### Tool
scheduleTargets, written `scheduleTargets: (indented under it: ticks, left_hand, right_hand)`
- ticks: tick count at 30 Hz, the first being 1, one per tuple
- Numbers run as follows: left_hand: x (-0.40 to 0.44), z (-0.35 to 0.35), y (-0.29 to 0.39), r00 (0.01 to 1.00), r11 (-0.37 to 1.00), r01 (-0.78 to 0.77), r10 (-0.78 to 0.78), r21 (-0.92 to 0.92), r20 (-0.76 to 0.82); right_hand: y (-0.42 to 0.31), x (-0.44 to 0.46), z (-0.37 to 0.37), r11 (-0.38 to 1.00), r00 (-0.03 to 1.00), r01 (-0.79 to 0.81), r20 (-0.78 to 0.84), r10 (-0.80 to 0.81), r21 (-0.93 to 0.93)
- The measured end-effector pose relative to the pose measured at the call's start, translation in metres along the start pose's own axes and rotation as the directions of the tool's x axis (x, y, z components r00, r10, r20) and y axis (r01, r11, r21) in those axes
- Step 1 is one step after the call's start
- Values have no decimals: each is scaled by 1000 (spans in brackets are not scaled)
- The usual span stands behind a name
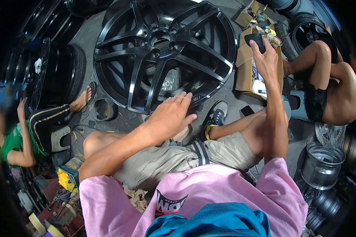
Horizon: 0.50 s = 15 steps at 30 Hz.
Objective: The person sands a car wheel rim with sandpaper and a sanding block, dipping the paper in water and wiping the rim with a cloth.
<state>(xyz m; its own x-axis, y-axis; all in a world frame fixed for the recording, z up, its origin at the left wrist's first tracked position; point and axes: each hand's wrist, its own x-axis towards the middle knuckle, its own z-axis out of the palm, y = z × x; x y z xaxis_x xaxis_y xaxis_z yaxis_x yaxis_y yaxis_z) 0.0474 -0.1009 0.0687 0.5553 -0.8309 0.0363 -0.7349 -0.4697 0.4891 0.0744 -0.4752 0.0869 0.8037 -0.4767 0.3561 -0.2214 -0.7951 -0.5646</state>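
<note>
A large black alloy wheel [162, 55] with paired spokes lies face up before me. At its near edge is my left hand [171, 114], palm down with the fingers stretched out. The fingertips overlap the rim lip; whether they press on it I cannot tell. Off to the wheel's right, my right hand [266, 59] grips a small black block [254, 41] between thumb and fingers. That hand is over a cardboard box [245, 75] containing assorted small items, partly hidden by my hand and forearm.
One person in green [17, 144] sits at the left, another person [324, 87] at the right. A tire [73, 73] stands left of the wheel. A phone [247, 111] lies near my shoe [217, 116]. A silver rim [322, 166] and a tin can [104, 109] are on the floor.
</note>
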Motion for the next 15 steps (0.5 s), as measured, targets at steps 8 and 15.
scheduleTargets:
  ticks: [8, 15]
  left_hand:
    - [31, -88, -31, 949, 949, 314, -314, 20, -17]
    - [32, -76, -62, 924, 908, 382, -376, 174, -65]
  right_hand:
    - [13, -5, -2, 999, 999, 53, -6, -53, 3]
    - [19, -6, -10, 1000, 1000, 21, -17, -21, -2]
